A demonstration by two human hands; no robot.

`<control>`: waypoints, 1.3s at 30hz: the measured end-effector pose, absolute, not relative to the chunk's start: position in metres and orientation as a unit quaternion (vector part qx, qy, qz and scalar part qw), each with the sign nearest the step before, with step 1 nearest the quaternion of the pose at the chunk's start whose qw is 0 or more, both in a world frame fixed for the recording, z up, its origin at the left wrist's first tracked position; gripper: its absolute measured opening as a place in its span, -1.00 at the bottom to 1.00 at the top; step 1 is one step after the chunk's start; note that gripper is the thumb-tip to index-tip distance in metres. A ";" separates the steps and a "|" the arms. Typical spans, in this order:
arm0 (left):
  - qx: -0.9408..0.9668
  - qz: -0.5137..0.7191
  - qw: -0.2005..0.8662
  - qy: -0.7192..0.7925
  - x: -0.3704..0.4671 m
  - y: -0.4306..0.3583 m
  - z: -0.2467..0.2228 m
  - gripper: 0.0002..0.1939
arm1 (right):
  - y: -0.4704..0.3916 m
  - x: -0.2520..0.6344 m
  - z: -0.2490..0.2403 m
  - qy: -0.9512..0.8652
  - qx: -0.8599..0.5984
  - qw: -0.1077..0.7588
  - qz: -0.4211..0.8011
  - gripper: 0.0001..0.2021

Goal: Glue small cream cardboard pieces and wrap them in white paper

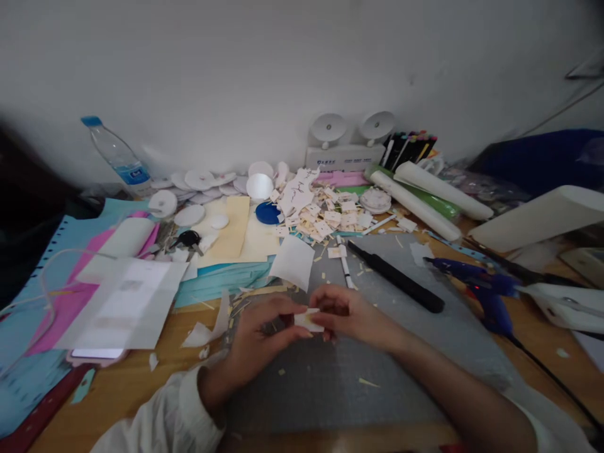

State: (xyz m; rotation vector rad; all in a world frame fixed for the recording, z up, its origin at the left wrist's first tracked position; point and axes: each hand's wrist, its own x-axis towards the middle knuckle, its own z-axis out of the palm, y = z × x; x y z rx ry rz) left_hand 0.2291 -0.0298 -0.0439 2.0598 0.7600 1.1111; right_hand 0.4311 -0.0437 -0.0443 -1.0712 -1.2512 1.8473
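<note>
Head view shows a small whitish card (303, 319) between the two hands, above the grey mat (330, 390): the left hand (264, 328) pinches its left end, the right hand (348, 316) its right end. Beyond, a heap of small pieces (325, 217) looks already cut (my judgement); whether the held card is finished, or how many remain, I cannot tell.

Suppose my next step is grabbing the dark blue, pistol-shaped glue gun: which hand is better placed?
Probably your right hand: the glue gun lies to its right, while your left hand would likely cross your right forearm. Both hands hold the small white card.
</note>
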 end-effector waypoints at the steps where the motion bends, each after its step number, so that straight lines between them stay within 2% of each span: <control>1: 0.793 0.426 0.321 0.296 0.228 -0.028 -0.043 -0.78 | -0.041 0.434 -0.043 -0.481 -0.419 0.330 0.696 -0.64; 4: 0.801 0.419 0.233 0.358 0.225 -0.016 -0.040 -0.71 | -0.034 0.449 -0.037 -0.472 -0.433 0.358 0.679 -0.66; 7: 0.799 0.396 0.187 0.412 0.222 0.001 -0.040 -0.68 | -0.029 0.467 -0.031 -0.481 -0.413 0.333 0.698 -0.69; 12: 0.721 0.445 0.283 0.449 0.227 0.018 -0.034 -0.92 | -0.025 0.489 -0.032 -0.530 -0.370 0.222 0.730 -0.69; 14: 0.673 0.483 0.305 0.469 0.227 0.022 -0.027 -0.96 | -0.024 0.493 -0.035 -0.546 -0.358 0.185 0.735 -0.68; 20: 0.447 0.576 0.455 0.512 0.208 0.044 0.002 -0.93 | -0.024 0.494 -0.041 -0.577 -0.336 0.118 0.735 -0.68; 26: 0.313 0.548 0.567 0.530 0.186 0.059 0.011 -0.70 | -0.026 0.488 -0.044 -0.591 -0.327 0.098 0.731 -0.68; 28: 0.312 0.529 0.575 0.540 0.185 0.055 0.009 -0.70 | -0.027 0.487 -0.045 -0.593 -0.328 0.097 0.729 -0.67; 33: 0.381 0.526 0.507 0.567 0.186 0.032 0.000 -0.91 | -0.027 0.486 -0.045 -0.598 -0.328 0.085 0.726 -0.67; 37: 0.504 0.559 0.344 0.562 0.198 0.014 0.000 -0.67 | -0.026 0.486 -0.043 -0.598 -0.316 0.063 0.734 -0.67; 39: 0.593 0.536 0.287 0.527 0.212 0.011 0.002 -0.66 | -0.027 0.486 -0.042 -0.597 -0.302 0.038 0.743 -0.67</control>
